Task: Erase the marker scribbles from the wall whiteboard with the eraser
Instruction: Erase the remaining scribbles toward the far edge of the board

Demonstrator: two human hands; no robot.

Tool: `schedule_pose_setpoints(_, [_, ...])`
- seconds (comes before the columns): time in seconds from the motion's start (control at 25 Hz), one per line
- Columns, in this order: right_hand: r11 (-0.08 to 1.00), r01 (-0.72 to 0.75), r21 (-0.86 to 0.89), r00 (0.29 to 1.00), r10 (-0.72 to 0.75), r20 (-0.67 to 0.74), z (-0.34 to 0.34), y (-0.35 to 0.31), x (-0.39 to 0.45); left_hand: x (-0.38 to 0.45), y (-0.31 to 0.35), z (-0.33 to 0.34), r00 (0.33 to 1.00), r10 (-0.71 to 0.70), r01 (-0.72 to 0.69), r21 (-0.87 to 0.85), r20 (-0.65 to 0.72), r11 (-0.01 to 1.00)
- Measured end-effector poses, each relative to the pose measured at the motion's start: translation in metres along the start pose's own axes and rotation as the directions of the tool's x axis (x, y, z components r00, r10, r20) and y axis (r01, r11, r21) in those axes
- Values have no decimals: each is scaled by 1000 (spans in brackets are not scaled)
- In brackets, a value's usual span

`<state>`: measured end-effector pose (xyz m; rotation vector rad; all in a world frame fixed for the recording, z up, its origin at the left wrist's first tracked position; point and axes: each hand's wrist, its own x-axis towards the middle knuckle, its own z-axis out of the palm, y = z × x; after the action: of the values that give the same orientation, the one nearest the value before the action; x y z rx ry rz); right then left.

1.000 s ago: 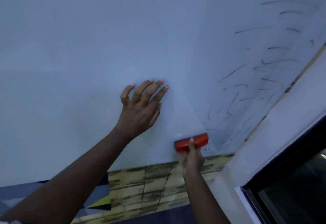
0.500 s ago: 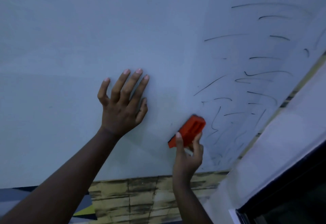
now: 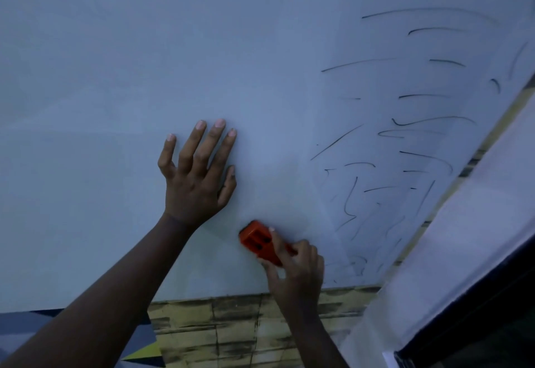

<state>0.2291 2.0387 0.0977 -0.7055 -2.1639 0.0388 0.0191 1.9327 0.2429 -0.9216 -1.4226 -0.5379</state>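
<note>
The left hand [image 3: 197,176] is being held flat against the whiteboard [image 3: 144,63], its fingers straight and spread apart, the thumb lying out to the right side; nothing is being gripped by it. The left forearm is being stretched up from the lower left corner of the view.

The orange eraser [image 3: 259,241] is being gripped by the right hand [image 3: 295,269], with the fingers curled over its right end and the thumb laid along its lower edge. The eraser is being pressed against the whiteboard, tilted so that its free end is pointing up and to the left. It is being held just below and to the right of the left hand's wrist, apart from it, and near the bottom edge of the board.

The black marker scribbles [image 3: 405,150] are being shown on the right part of the whiteboard, to the right of the eraser and not touched by it. They are being seen as short curved strokes and squiggles running from the upper right down toward the board's lower edge. The board area around the left hand is being shown without strokes.

Below the whiteboard, a yellowish panel with dark brick-like lines [image 3: 231,333] is being shown. A pale wall strip [image 3: 469,251] and a dark window frame [image 3: 477,318] are being seen at the right.
</note>
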Motion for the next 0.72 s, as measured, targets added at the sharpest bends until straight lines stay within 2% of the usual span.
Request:
schedule_pose_setpoints(0.08, [988, -135, 75, 985, 143, -99, -19, 16, 21, -1, 0, 1, 1000, 1, -1, -5, -5, 1000])
schedule_pose_setpoints(0.12, [958, -236, 165, 954, 260, -146, -31, 23, 35, -1, 1, 1, 1000, 1, -1, -9, -7, 1000])
schedule_pose_setpoints(0.2, [808, -408, 425, 834, 519, -187, -55, 37, 64, -2, 2, 1, 1000, 0, 0, -16, -4, 1000])
schedule_pose_setpoints(0.24, [719, -434, 543, 774, 606, -183, -65, 44, 78, -2, 2, 1, 1000, 1, -1, -20, -1, 1000])
schedule_pose_setpoints(0.32, [618, -423, 663, 715, 677, -175, -77, 51, 94, -3, 3, 1, 1000, 3, -3, -26, 4, 1000])
schedule_pose_setpoints(0.4, [626, -414, 660, 722, 668, -180, -78, 41, 97, -3, 2, 2, 1000, 2, -2, -25, -1, 1000])
schedule_pose_setpoints(0.48, [714, -378, 590, 781, 588, -212, -71, 22, 90, -3, 3, 3, 1000, -1, 1, -19, -8, 1000])
schedule_pose_setpoints(0.64, [914, -213, 345, 944, 284, -170, -50, -21, 68, -4, 3, 3, 1000, -3, 3, -31, 4, 1000])
schedule_pose_setpoints(0.72, [962, -115, 249, 983, 147, -112, -44, -36, 58, -3, 2, 4, 1000, -4, 4, -37, 10, 999])
